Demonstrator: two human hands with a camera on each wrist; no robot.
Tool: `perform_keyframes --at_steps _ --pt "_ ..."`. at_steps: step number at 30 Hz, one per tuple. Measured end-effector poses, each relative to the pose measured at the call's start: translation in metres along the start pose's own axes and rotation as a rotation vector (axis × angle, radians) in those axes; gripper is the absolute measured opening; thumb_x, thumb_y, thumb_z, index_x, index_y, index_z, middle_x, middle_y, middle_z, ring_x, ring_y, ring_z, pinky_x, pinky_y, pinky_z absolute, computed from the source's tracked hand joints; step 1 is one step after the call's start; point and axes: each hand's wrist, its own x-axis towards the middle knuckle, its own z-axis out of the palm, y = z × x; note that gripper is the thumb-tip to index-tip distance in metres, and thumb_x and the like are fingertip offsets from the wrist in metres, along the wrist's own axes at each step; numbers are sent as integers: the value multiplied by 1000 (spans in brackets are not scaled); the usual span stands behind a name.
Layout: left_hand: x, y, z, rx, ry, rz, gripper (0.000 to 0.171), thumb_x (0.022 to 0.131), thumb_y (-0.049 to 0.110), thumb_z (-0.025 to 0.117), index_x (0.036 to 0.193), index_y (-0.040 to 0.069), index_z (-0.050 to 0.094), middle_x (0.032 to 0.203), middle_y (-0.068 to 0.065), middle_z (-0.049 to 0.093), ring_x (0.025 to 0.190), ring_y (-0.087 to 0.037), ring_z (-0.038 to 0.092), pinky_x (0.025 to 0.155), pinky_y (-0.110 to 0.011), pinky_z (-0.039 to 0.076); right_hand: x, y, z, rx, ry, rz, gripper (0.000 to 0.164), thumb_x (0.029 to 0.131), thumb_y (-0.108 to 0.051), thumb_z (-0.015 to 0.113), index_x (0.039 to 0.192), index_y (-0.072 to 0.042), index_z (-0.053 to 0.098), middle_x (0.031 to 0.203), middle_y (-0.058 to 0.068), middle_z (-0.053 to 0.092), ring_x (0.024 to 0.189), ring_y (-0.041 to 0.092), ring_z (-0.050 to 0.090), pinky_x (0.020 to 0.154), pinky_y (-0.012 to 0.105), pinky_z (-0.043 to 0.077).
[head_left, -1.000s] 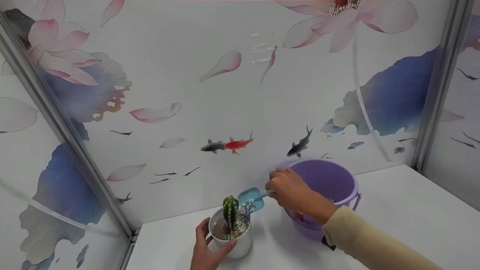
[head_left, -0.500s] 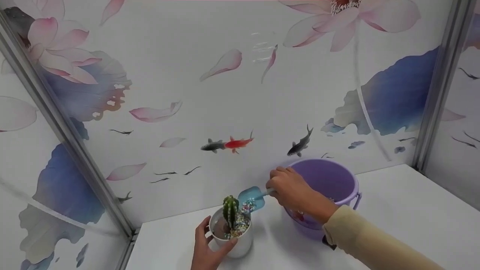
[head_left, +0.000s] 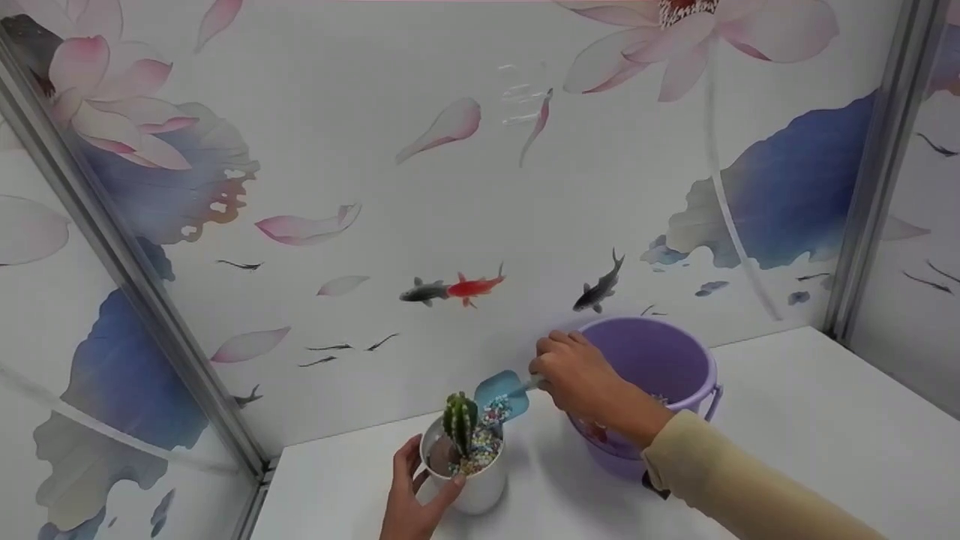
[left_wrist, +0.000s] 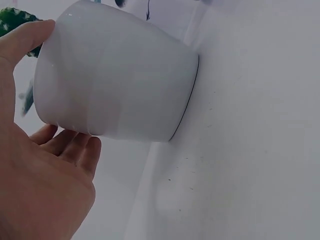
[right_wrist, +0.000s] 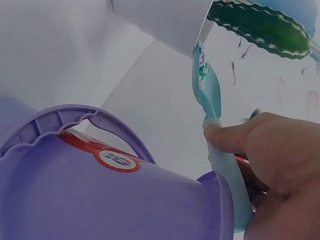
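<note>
Almost nothing shifts: the blue shovel (head_left: 499, 385), loaded with pebbles (head_left: 496, 410), stays at the white pot's (head_left: 484, 489) rim beside the cactus (head_left: 460, 422), so the pouring looks unfinished. The right hand (head_left: 579, 379) grips the shovel's handle; the left hand (head_left: 417, 491) holds the pot, left of the purple bucket (head_left: 660, 352).

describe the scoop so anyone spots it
On the white table, find the purple bucket. Left of it in the head view, the scoop points toward the white pot. Its light blue blade, bearing small multicoloured beads, sets it apart from both.
</note>
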Motion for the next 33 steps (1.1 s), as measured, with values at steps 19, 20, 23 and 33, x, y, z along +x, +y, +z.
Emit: perform_keyframes --at_steps 19,20,23,33 --pt "1 1 8 17 34 -9 106 74 53 85 152 8 29 155 -19 38 144 -39 39 115 -53 43 -1 -1 1 -33 43 -14 18 77 -12 86 94 -16 81 90 -1 66 88 19 55 80 35 48" --pt "1 1 8 12 31 -5 106 75 52 85 152 8 29 155 -20 38 145 -40 38 116 -53 42 -1 -1 2 -39 50 -17 17 77 -13 86 93 -16 81 90 -1 66 88 19 55 79 35 48" --pt "2 0 8 3 27 2 106 75 52 85 152 8 27 156 -20 36 147 -41 35 117 -55 40 0 -2 4 -52 55 -19 15 78 -14 86 92 -17 81 90 -1 66 88 19 55 79 34 48" --pt "-2 2 14 103 79 7 109 70 58 86 150 11 29 154 -14 34 142 -35 38 116 -52 42 2 -8 5 -29 39 -5 16 82 -14 83 98 -16 80 96 1 67 94 21 57 83 36 49"
